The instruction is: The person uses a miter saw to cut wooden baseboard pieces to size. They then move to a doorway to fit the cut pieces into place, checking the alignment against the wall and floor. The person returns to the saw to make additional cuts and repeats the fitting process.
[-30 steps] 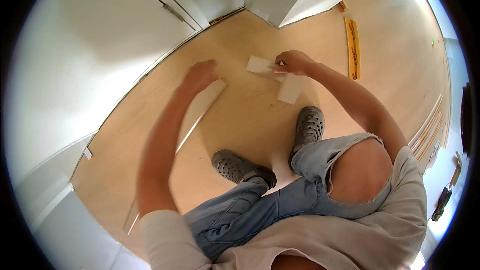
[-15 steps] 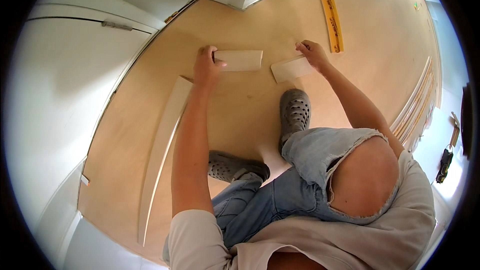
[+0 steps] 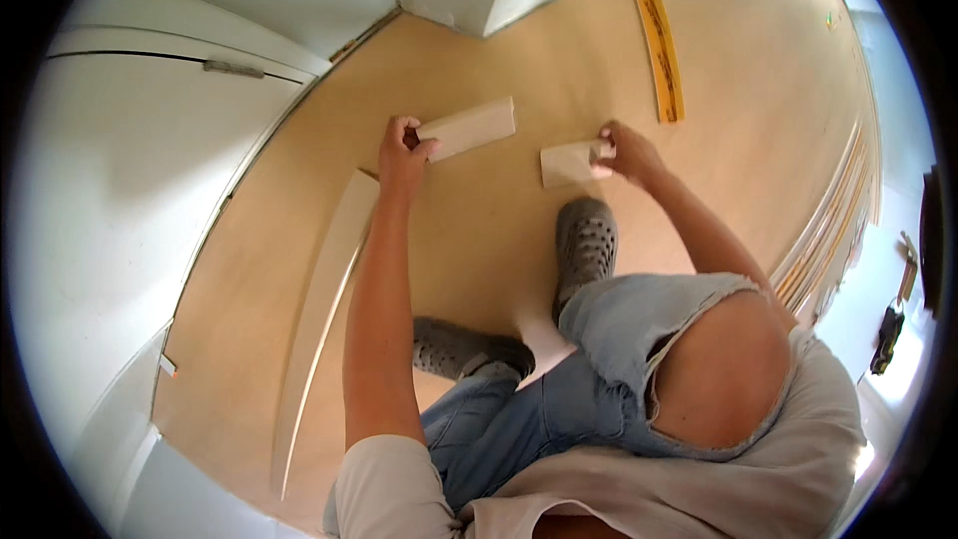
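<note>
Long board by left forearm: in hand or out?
Out: long board lies on the floor; left hand grips a short board, right hand a second board.

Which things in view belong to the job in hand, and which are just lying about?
Seemingly in the job:
- pale board piece, held in the left hand
- shorter pale piece, at the right hand

Seemingly lying about:
- long pale strip, untouched, possibly related
- yellow strip on the floor
- thin strips, far right

L hand: pinch grip | R hand: pinching | arms fwd, apart
</note>
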Demonstrator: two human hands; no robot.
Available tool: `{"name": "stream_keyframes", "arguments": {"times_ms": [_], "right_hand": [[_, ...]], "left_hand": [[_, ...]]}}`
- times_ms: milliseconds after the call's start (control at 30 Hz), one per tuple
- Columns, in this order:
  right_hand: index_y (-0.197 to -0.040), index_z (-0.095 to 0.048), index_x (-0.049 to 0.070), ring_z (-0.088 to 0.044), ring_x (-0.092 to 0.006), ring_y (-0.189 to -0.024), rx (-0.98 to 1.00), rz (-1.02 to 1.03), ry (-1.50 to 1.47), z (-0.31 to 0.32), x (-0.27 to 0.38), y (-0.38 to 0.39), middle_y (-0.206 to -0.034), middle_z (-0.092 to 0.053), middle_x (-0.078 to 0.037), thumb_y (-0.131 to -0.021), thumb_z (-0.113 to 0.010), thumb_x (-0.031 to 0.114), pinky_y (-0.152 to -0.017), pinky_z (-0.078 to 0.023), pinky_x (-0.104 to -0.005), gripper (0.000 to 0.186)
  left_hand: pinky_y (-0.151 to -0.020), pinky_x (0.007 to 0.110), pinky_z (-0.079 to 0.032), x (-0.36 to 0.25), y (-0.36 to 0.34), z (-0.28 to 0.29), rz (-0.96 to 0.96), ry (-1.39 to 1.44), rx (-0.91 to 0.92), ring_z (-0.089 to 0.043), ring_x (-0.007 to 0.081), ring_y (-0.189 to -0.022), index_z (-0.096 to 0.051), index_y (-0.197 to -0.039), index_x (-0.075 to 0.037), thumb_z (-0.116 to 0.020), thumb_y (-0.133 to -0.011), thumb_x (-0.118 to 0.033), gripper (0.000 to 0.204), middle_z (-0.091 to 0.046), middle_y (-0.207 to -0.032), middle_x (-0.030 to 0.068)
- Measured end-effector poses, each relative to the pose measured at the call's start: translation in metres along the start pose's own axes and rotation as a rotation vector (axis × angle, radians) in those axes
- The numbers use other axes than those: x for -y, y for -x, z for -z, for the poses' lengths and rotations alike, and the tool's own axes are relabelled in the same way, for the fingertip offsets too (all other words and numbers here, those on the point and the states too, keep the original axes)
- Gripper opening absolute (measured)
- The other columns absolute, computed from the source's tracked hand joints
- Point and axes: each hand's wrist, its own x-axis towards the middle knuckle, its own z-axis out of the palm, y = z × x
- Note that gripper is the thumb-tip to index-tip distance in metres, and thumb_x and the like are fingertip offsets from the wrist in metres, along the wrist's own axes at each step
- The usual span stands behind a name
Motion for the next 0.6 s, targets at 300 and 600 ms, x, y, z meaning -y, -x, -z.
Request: {"name": "stream_keyframes", "arguments": {"times_ms": [300,600], "right_hand": [[-0.113,-0.061,0.003,-0.068,-0.0327,-0.096,0.018,-0.091,-0.087,0.008,0.007,-0.003,-0.099,-0.069,-0.015,-0.073,-0.089,0.028,-0.083,-0.052,-0.0418,0.055],[-0.107,-0.061,0.002,-0.065,-0.0274,-0.08,0.051,-0.095,-0.175,0.004,0.003,-0.011,-0.085,-0.066,-0.013,-0.07,-0.092,0.025,-0.073,-0.052,-0.0392,0.053]], "left_hand": [[-0.076,0.034,-0.051,-0.019,-0.046,0.036,-0.051,0.047,-0.545,-0.061,0.018,-0.084,-0.061,-0.111,-0.004,-0.075,-0.088,-0.005,0.027,-0.063,-0.091,0.0049],[-0.076,0.036,-0.054,-0.03,-0.119,0.04,-0.176,0.007,-0.79,-0.067,0.0224,-0.085,-0.064,-0.112,-0.003,-0.077,-0.087,-0.003,0.028,-0.069,-0.093,0.0078]]}}
